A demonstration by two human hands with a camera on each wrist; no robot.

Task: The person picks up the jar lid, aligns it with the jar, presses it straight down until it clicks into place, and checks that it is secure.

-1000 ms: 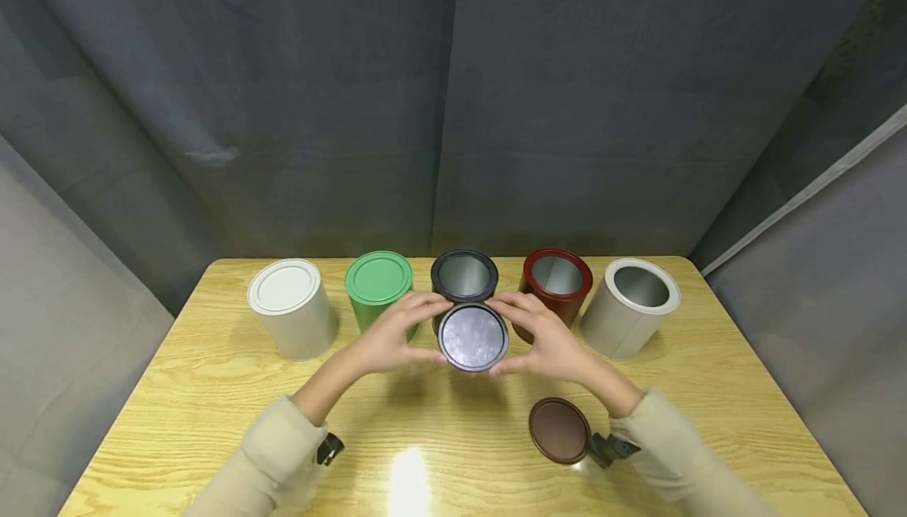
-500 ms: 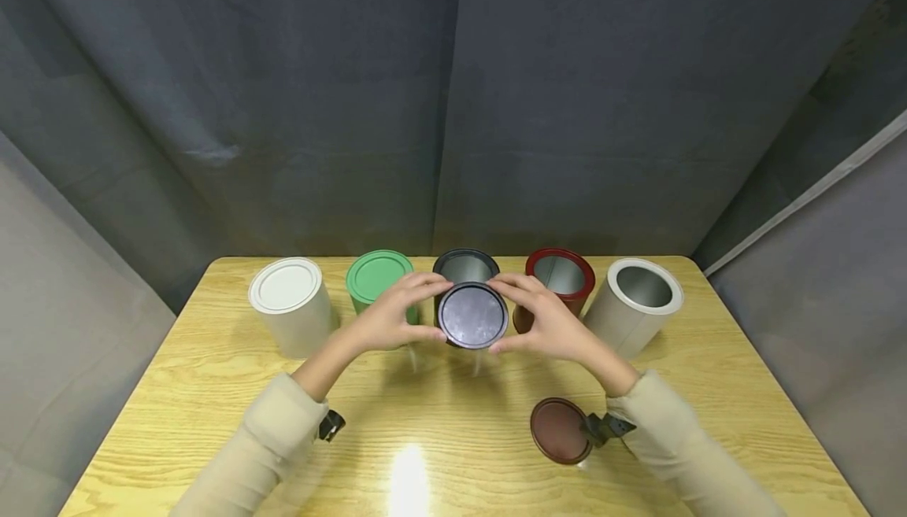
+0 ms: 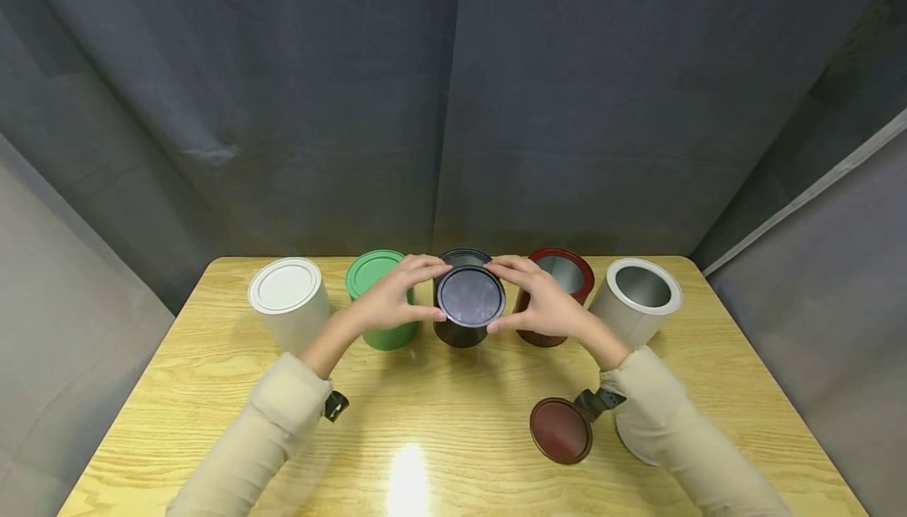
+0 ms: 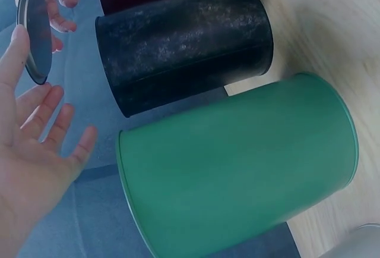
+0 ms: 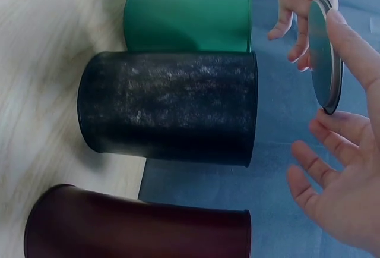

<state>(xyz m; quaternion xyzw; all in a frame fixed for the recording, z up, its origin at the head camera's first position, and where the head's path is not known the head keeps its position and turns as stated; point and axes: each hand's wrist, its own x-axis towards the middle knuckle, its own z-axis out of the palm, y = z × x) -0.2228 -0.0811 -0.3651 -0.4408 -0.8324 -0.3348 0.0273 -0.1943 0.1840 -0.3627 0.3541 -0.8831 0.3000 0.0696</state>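
Both hands pinch a round black lid [image 3: 471, 297] at its opposite edges, thumbs at the near side and fingertips at the far side. My left hand [image 3: 393, 297] is at its left edge, my right hand [image 3: 546, 304] at its right. The lid overlaps the front of the open black can [image 3: 460, 335] in the head view. In the left wrist view the lid [image 4: 39, 35] is apart from the black can [image 4: 187, 47], past its mouth. The right wrist view also has a gap between lid [image 5: 320, 56] and can [image 5: 172, 106].
A green can [image 3: 390, 337] and a white can [image 3: 286, 289], both lidded, stand left. Right are an open dark red can [image 3: 542, 339] and an open white can [image 3: 627, 320]. A brown lid [image 3: 560, 430] lies in front; a white lid [image 3: 635, 440] shows partly beneath the right sleeve.
Both hands have carried the black lid away from me, toward the black can's mouth, covering more of the opening in the head view. The white lid has come into sight beside the right sleeve.
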